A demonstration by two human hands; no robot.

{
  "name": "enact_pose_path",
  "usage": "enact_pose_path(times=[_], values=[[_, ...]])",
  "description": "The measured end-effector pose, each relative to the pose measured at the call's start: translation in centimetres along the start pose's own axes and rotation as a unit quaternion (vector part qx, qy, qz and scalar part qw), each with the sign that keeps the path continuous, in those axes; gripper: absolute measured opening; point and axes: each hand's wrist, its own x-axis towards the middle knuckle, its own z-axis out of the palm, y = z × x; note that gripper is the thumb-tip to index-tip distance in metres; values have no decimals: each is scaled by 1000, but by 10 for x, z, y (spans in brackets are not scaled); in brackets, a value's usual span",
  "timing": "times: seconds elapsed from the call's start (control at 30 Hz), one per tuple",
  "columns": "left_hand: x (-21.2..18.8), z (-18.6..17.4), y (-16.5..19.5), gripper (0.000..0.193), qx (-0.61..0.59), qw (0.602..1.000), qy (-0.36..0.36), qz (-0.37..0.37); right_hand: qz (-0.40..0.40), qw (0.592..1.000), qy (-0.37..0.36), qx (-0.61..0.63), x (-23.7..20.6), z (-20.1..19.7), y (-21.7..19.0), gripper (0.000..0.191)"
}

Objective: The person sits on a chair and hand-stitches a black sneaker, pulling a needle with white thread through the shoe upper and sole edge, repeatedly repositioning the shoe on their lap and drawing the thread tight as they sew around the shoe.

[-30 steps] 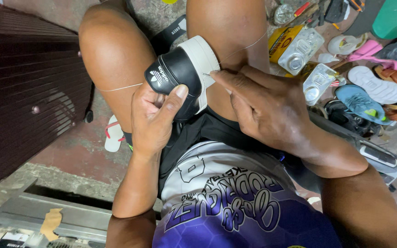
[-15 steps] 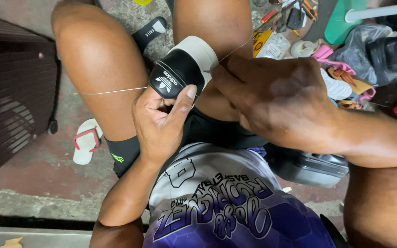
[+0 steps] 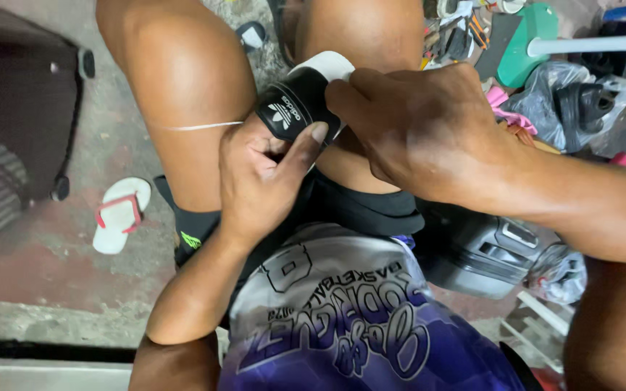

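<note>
The fingers of the left hand (image 3: 259,177) wrap tight around a black shoe (image 3: 300,108) with a white sole, between the knees. The right hand (image 3: 418,130) pinches the shoe's edge. A white thread (image 3: 197,127) crosses one leg.

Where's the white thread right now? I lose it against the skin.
The white thread runs across the person's left knee, left of centre in the head view, from the left hand holding the black shoe.
</note>
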Motion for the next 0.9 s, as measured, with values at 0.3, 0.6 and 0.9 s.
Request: enact_pose_path(times=[0.3, 0.6, 0.9], values=[[-43, -67, -11, 7, -36, 976, 190, 104, 51, 994, 7, 97, -34, -5, 21, 5], [-35, -40, -16, 31, 395, 862, 88, 306, 124, 984, 0, 127, -49, 3, 21, 10], [-53, -44, -36, 20, -377, 915, -12, 143, 168, 958, 4, 234, -52, 9, 20, 7]])
